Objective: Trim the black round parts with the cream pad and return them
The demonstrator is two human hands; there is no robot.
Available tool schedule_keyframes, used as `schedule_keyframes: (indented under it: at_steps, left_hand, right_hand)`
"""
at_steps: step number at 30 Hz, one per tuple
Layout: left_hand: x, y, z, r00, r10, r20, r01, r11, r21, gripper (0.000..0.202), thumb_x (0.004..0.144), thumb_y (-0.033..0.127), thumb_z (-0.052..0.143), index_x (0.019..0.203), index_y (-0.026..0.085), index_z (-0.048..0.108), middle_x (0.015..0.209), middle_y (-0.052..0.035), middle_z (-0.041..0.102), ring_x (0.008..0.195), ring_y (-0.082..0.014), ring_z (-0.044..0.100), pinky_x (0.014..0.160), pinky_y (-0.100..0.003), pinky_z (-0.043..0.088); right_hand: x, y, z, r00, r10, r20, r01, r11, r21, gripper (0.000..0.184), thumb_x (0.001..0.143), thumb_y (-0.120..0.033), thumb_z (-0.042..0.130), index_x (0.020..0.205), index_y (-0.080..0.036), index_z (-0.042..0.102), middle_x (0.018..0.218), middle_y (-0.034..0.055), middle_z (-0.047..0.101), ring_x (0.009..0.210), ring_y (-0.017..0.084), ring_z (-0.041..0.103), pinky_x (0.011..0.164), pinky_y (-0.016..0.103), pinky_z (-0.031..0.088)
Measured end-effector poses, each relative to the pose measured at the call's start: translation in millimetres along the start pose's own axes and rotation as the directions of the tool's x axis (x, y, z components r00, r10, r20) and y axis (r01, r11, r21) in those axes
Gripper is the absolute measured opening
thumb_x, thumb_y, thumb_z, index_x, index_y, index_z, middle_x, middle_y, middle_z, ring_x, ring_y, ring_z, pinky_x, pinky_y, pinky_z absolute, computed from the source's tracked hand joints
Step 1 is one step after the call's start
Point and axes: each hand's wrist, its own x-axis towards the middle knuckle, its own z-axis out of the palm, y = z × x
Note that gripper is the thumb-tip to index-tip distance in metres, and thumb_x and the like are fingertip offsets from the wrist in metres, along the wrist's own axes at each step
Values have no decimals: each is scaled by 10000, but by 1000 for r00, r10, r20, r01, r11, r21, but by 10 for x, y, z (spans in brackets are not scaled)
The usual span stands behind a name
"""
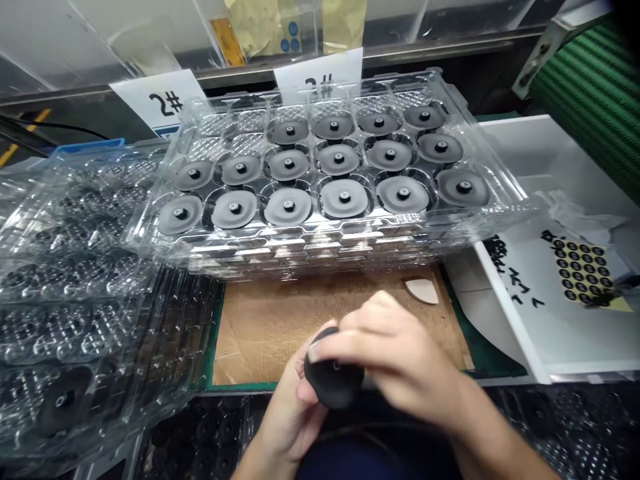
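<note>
A black round disc (330, 385) with a small hub at its centre is held up in front of me, over the near edge of the cardboard. My left hand (295, 407) grips it from the left, fingers behind it and thumb at its edge. Across the disc's upper face lie the bent fingers of my right hand (395, 353), closed against it and slightly blurred. Whether they also hold something small, I cannot make out. Beyond both hands, a clear plastic tray (325, 230) on a stack carries rows of similar grey-black discs (344, 198); a few back-left pockets hold none.
More clear trays (100, 300) are stacked on the left. At the right, a white bin (575, 340) contains a sheet of round black stickers (583, 272) and small black bits. A white offcut (423, 291) lies on the cardboard (265, 327). A green roller (595, 100) juts in at upper right.
</note>
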Motion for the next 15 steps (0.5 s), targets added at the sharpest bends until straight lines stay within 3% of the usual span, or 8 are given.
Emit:
schedule_keyframes:
  at_steps: [2, 4, 6, 10, 12, 15]
  left_hand:
    - [-33, 57, -51, 1000, 24, -3, -24, 1000, -19, 689, 483, 487, 806, 1122, 282, 655, 1169, -57, 662, 1009, -262, 631, 950, -345, 446]
    - [-66, 105, -99, 999, 39, -17, -40, 998, -46, 662, 502, 492, 791, 1124, 315, 651, 1306, -61, 585, 1021, -266, 637, 984, -375, 429]
    - [-88, 133, -128, 999, 41, -18, -42, 997, -67, 655, 498, 474, 800, 1117, 318, 654, 1327, -65, 574, 1030, -267, 639, 1008, -385, 412]
    - [-89, 141, -112, 1000, 15, -8, -15, 996, -88, 605, 522, 455, 795, 1093, 302, 667, 1189, -46, 673, 1030, -253, 646, 980, -341, 436]
    - [-82, 132, -76, 1000, 12, -9, -13, 997, -81, 599, 528, 448, 797, 1093, 296, 667, 1169, -38, 683, 1006, -241, 657, 955, -319, 454]
    - [-79, 110, -17, 999, 41, -27, -43, 997, -70, 594, 526, 440, 803, 1085, 290, 670, 1149, -31, 691, 967, -223, 668, 915, -298, 481]
  right_hand:
    - [-126, 199, 27, 973, 230, -10, -229, 973, 26, 237, 911, -173, 468, 991, -235, 682, 854, -2, 688, 769, 126, 597, 702, 273, 402]
    - [-317, 405, 150, 897, 442, -18, -441, 897, 38, 212, 893, -215, 516, 1019, -243, 684, 886, 10, 702, 778, 142, 622, 675, 259, 452]
    - [-520, 569, 360, 835, 551, -15, -550, 834, 45, 210, 886, -250, 524, 997, -217, 700, 868, 32, 715, 748, 159, 644, 632, 258, 488]
    - [-703, 657, 656, 825, 565, -5, -564, 824, 47, 168, 841, -264, 579, 863, -198, 732, 725, 21, 719, 649, 168, 659, 592, 265, 512]
    - [-614, 549, 605, 813, 579, -66, -576, 815, 58, 197, 860, -277, 552, 941, -196, 713, 832, 38, 728, 713, 174, 667, 621, 271, 519]
    - [-341, 207, 402, 785, 548, -290, -547, 832, 92, 245, 904, -276, 492, 1085, -202, 641, 1028, 65, 692, 796, 169, 649, 628, 266, 506]
